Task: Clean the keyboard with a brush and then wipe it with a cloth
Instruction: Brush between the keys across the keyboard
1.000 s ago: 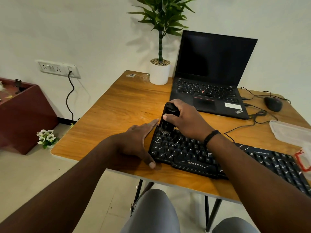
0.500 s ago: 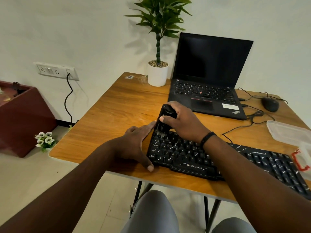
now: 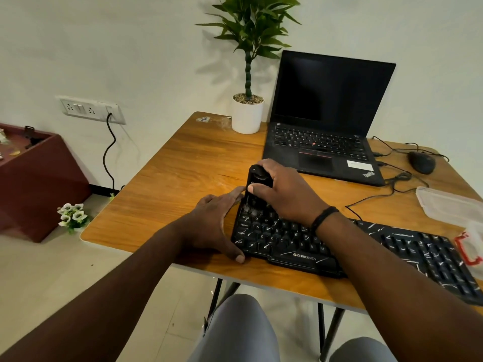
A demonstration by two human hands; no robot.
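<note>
A black keyboard (image 3: 292, 244) with white streaks lies along the near edge of the wooden table (image 3: 188, 178). My right hand (image 3: 285, 192) grips a black brush (image 3: 257, 178) upright, and its bristles rest on the keys at the keyboard's far left corner. My left hand (image 3: 214, 226) lies flat on the table against the keyboard's left end, thumb at the front corner and fingers spread along the side. No cloth is visible.
An open black laptop (image 3: 324, 121) stands behind the keyboard, with a potted plant (image 3: 248, 111) to its left. A mouse (image 3: 421, 162) and cables lie at the far right. A clear plastic container (image 3: 447, 205) sits at the right edge.
The brush has shifted only slightly over the keyboard's upper left keys. My left hand stays pressed against the keyboard's left end. The camera view has tilted a little.
</note>
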